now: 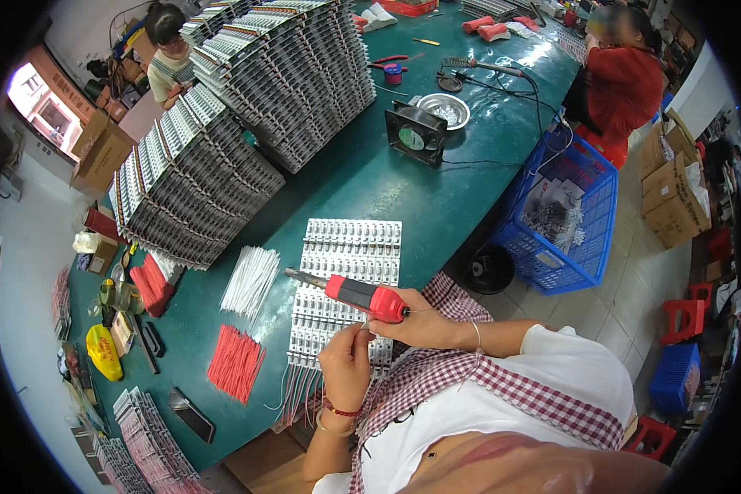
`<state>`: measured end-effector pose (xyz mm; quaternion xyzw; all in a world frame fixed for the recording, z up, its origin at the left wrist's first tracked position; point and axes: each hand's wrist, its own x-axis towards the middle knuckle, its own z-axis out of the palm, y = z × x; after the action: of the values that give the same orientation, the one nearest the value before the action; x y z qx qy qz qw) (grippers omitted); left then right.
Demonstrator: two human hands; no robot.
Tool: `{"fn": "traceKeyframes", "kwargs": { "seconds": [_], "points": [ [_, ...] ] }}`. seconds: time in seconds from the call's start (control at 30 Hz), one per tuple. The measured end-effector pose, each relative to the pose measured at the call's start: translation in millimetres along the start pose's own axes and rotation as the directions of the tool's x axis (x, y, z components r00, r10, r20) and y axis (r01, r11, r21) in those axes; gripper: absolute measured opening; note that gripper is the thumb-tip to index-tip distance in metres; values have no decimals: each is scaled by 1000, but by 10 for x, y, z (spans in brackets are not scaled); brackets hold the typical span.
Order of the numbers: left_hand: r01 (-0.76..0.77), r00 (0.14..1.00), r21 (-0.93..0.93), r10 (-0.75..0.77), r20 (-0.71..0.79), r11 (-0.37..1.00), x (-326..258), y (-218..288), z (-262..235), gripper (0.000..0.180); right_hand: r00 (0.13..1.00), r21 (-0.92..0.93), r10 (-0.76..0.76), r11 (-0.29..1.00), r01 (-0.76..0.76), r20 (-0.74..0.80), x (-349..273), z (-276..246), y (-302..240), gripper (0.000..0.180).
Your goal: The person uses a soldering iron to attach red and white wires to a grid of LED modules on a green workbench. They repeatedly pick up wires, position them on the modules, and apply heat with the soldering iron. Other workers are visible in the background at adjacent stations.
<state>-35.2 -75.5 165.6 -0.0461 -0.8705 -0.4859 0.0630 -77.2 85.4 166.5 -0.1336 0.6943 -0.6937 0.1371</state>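
Observation:
My right hand (424,319) is wrapped round a red-and-black hand tool (362,298) with a long, narrow dark nose pointing left. My left hand (346,358) is closed in a pinch just below the tool's rear end, close to the right fingertips. Whatever lies between those left fingers is too small to make out. Under the tool and both hands lies a panel of small pale modules in rows (350,239), with thin red and white wires (298,387) hanging from its near edge. Left of it are a bundle of white wires (249,282) and red wires (235,362).
Tall stacks of similar panels (292,82) rise at the back left. A black fan (416,134) stands by a metal bowl (457,100). A phone (191,414) lies front left. Right of the table is a blue crate (580,255). Two people sit across the table.

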Motion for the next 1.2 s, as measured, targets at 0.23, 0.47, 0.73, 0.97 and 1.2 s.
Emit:
{"fn": "traceKeyframes", "kwargs": {
  "seconds": [0.23,0.47,0.73,0.97,1.2],
  "points": [
    [-93,995,145,98,-31,985,-6,11,21,10,998,-59,-51,997,49,-38,-17,-6,-22,43],
    [-158,984,225,172,-43,961,29,120,49,7,993,-27,-76,997,73,-85,-48,-17,-43,36],
    [-181,980,263,195,-31,948,38,182,128,7,997,-69,-52,996,48,-57,-70,-129,9,31],
    [-184,981,197,192,-25,963,34,187,191,6,985,13,-115,993,117,-130,-138,-155,-4,28],
    [-375,890,529,455,-24,761,61,327,213,8,991,95,-93,990,103,-98,-187,-200,30,23]
  ]
}}
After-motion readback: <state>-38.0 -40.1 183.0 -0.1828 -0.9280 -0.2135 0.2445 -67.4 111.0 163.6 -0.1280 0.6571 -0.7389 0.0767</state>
